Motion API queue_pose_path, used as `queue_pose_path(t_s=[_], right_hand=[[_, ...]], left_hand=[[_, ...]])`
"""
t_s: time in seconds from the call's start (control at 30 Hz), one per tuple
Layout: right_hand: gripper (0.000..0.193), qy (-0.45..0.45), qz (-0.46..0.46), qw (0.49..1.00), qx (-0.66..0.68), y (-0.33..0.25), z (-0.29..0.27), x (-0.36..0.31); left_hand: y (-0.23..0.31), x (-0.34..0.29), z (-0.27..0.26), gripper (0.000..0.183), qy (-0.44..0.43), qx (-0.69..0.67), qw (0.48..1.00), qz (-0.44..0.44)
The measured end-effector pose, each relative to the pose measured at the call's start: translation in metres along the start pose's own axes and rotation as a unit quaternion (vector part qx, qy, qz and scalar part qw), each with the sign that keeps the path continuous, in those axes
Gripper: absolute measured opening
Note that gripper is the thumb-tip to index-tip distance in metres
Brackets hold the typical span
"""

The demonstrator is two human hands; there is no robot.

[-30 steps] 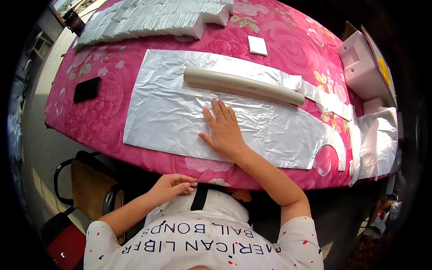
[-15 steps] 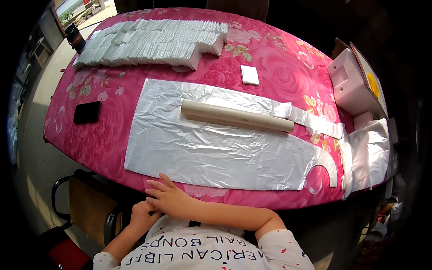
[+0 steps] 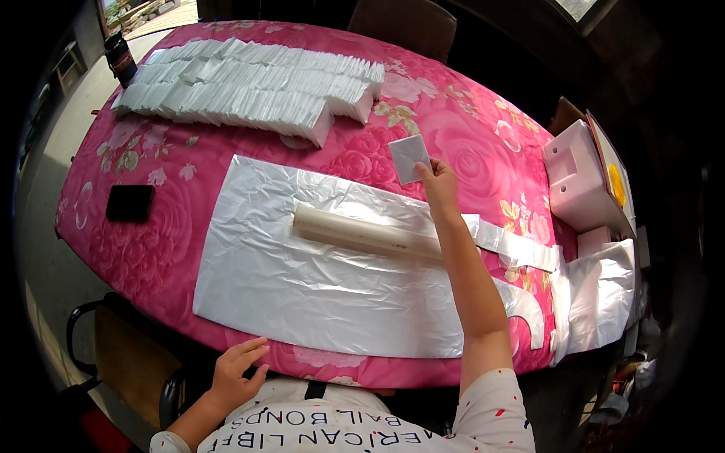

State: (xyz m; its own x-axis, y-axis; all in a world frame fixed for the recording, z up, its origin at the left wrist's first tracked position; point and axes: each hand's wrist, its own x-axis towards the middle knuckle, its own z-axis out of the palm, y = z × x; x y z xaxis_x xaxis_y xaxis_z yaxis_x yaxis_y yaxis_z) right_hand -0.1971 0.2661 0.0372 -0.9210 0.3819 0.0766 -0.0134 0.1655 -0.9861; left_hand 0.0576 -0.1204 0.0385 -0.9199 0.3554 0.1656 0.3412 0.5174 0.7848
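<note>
The left hand [image 3: 238, 372] is holding its fingers loosely spread by the near edge of the table [image 3: 151, 272], a tube [image 3: 355, 230] is lying on a silvery bag [image 3: 325, 302], and beyond it the right hand [image 3: 440, 183] is pinching a white packet [image 3: 405, 154].

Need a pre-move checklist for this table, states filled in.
1. Right hand gripping the thin white square packet: ok.
2. Packet lifted off the pink floral tablecloth: cannot tell.
3. Left hand free: ok, nothing visible in it.
4. Beige cylindrical tube lying on the silvery-white plastic sheet: ok.
5. Tube's right end visible: not ok, right forearm covers it.
6. Sheet smooth: not ok, creased.
</note>
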Motion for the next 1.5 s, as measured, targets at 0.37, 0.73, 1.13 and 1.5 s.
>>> queue_pose_path(t_s=[0.37,0.73,1.13,1.5], right_hand=[[0.027,-0.001,0.13,0.911,-0.392,0.042,-0.014,0.074],[0.041,-0.226,0.001,0.969,0.104,-0.049,0.04,-0.126],[0.039,-0.279,-0.193,0.933,-0.124,0.004,0.028,-0.221],[0.033,-0.131,-0.149,0.965,-0.174,-0.015,0.034,-0.225]], left_hand=[[-0.006,0.013,-0.001,0.033,-0.004,0.014,1.0,0.021],[0.018,0.097,0.051,0.059,0.03,-0.278,0.959,-0.04],[0.007,0.099,0.102,0.041,0.067,-0.177,0.977,0.101],[0.012,0.106,0.082,0.015,0.06,-0.137,0.988,-0.033]])
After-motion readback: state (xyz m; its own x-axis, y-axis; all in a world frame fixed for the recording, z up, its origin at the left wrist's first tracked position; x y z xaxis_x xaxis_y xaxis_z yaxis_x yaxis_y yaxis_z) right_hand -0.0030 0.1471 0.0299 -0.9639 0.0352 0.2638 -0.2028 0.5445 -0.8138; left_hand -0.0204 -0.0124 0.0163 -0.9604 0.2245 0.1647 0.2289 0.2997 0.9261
